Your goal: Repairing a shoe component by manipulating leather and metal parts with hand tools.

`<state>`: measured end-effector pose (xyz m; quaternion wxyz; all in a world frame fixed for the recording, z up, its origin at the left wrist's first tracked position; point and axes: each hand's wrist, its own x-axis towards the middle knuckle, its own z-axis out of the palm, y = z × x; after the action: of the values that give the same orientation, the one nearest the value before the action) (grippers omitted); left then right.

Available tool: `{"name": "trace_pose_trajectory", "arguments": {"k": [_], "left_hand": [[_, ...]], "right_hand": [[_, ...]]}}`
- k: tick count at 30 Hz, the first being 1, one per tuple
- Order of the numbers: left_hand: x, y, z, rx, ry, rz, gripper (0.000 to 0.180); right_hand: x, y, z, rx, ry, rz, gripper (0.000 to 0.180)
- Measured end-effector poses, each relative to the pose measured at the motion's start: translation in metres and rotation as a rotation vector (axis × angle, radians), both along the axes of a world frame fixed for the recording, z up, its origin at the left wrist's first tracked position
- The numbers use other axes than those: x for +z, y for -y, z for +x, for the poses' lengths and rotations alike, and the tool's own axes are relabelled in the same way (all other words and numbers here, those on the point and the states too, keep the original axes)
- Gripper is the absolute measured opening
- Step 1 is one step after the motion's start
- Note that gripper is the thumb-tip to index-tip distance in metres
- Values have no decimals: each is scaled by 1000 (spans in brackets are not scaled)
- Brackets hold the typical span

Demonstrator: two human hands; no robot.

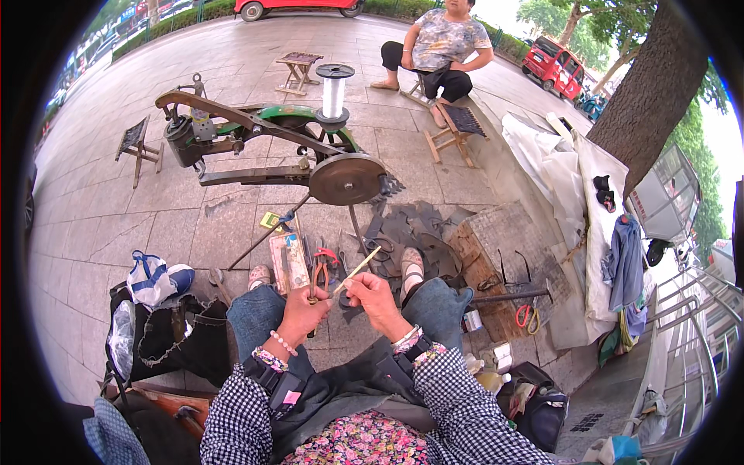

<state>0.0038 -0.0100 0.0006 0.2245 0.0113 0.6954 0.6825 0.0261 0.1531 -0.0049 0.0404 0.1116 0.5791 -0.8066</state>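
Note:
In front of my lap, my right hand [373, 301] pinches a thin pale-yellow strip [361, 266] that slants up to the right. The strip's lower end reaches the fingertips of my left hand [304, 311]. My left fingers are closed around something small and brownish, mostly hidden by the hand, and I cannot make out what it is. Just beyond my hands, pliers with red-orange handles [321, 268] lie on the ground between my feet, beside a worn pinkish-white box [287, 262].
A hand-cranked sewing machine [263, 147] with a thread spool [333, 94] stands ahead. Dark scraps [422, 232] lie near my right foot. A wooden box [504, 263] holds a hammer [515, 295] and red-handled scissors [528, 318]. A black bag [182, 341] sits left. A person [446, 46] sits beyond.

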Motion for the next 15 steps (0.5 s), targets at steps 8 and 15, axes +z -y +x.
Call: {"name": "trace_pose_trajectory", "arguments": {"k": [8,15], "left_hand": [[5,2,1,-12,72,17,10],[5,2,0,-30,92,54,11]], "right_hand": [[3,2,0,57,-7,-35,13],[3,2,1,34,-7,-64,12]]}}
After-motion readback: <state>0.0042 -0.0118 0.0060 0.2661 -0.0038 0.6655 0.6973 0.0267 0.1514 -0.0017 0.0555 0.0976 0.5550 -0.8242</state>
